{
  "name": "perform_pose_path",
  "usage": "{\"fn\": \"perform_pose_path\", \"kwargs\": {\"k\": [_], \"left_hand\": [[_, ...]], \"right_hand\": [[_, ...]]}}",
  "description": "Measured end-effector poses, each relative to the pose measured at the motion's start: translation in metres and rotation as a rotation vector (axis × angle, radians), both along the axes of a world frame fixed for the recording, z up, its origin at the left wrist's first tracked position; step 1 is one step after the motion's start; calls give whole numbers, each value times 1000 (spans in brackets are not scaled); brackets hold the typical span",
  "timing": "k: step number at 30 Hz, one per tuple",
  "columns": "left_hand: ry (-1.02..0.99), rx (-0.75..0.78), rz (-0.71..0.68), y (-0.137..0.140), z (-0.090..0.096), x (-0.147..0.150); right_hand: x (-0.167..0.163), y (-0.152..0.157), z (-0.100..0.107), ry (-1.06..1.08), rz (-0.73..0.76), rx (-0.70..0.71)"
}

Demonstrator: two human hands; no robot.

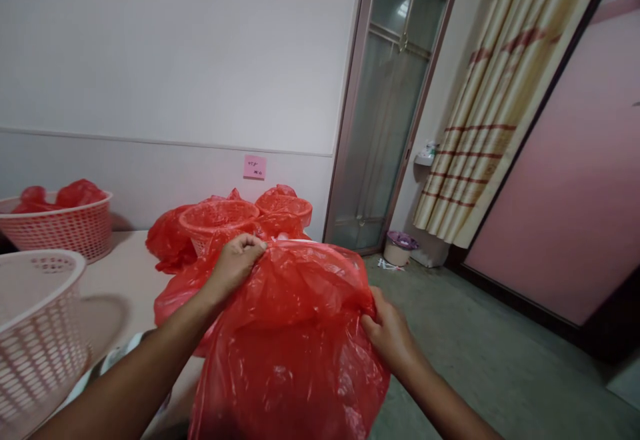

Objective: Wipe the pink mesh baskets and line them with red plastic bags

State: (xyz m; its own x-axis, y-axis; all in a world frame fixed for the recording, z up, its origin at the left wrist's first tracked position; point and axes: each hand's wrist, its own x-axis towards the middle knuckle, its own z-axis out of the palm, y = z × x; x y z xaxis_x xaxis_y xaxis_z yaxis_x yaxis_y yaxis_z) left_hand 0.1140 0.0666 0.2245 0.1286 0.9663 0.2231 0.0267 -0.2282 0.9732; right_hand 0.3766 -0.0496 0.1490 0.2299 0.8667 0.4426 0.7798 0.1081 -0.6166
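Observation:
A large red plastic bag hangs in front of me, its upper edge spread between my two hands. My left hand pinches that edge at the upper left, thumb against fingers. At the right side, my right hand is closed on the bag's edge, somewhat lower. A thin pale rim shows along the top of the bag; I cannot tell what it belongs to. Just behind are more crumpled red bags and a basket that looks red under the plastic. The bag's lower end runs out of view.
Another red-covered basket stands by the wall. To the left are a pale pink basket and a farther one with red bags in it. A pink note is on the wall. Beyond the table are a glass door and a small bin.

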Motion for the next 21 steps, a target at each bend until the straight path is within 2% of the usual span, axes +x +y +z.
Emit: {"fn": "perform_pose_path", "kwargs": {"k": [6, 12, 16, 21], "left_hand": [[93, 148, 118, 21, 4, -7], [196, 163, 126, 34, 1, -10], [253, 154, 58, 39, 2, -9], [330, 93, -134, 40, 6, -8]], "right_hand": [[-2, 0, 1, -19, 19, -27], [-3, -3, 3, -29, 36, -20], [-4, -5, 4, -21, 47, -15], [-1, -2, 0, -16, 41, -6]]}}
